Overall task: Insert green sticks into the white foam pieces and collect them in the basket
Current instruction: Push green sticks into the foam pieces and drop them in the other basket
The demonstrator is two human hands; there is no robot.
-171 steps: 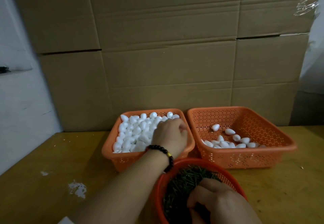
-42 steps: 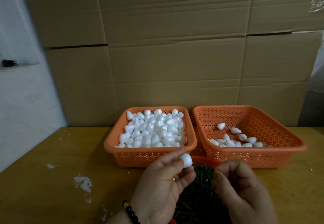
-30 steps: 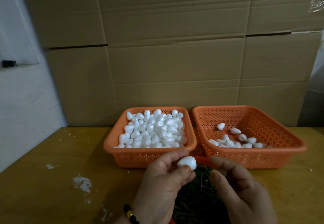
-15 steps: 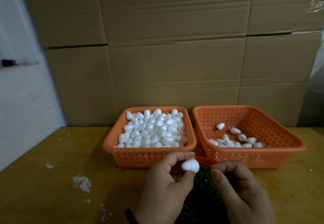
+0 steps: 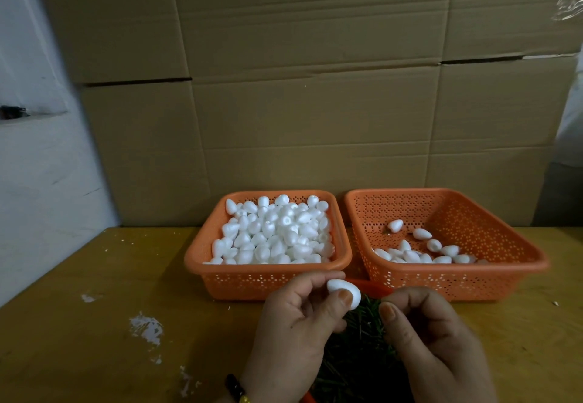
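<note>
Left hand (image 5: 293, 323): thumb and forefinger pinch one white foam piece (image 5: 345, 294), held above the near edge of the desk (image 5: 94, 323), just over the pile of green sticks (image 5: 356, 355). Right hand (image 5: 432, 342): fingers curled, thumb pressed to forefinger just right of the foam piece; whether a stick sits in that pinch cannot be told. The sticks lie in a round orange bowl (image 5: 373, 289) at the near edge, mostly hidden by both hands. Left basket (image 5: 268, 279), toward the far edge of the desk: heaped with loose foam pieces (image 5: 274, 232). Right basket (image 5: 457, 279), touching or just beside it: a small cluster of foam pieces (image 5: 419, 253) along its near side. Beaded bracelet (image 5: 236, 388) on the left wrist. Cardboard boxes (image 5: 315, 87) stand behind the desk.
</note>
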